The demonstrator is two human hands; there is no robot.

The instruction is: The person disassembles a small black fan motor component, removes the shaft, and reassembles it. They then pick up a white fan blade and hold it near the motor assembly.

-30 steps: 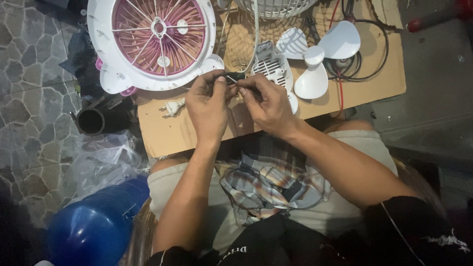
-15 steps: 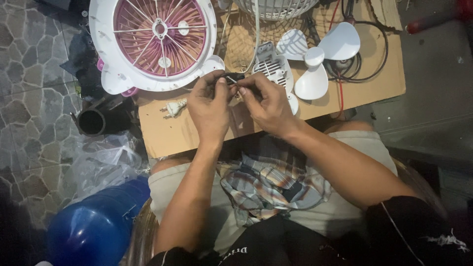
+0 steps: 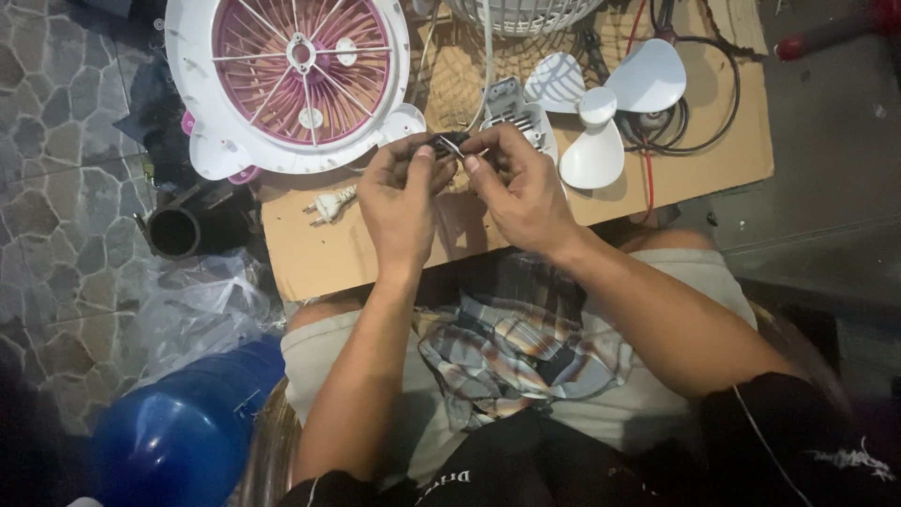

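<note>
Here the left hand (image 3: 402, 199) and right hand (image 3: 522, 186) are pinching a small dark part (image 3: 443, 145) between fingertips — it is lying crosswise, just below the pink-and-white fan housing (image 3: 291, 80), equally near both hands.

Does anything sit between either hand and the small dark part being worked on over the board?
Nothing visible does. The left hand and right hand both pinch the small dark part directly with their fingertips, above the cardboard board. The white fan blade lies clear, farther right.
</note>
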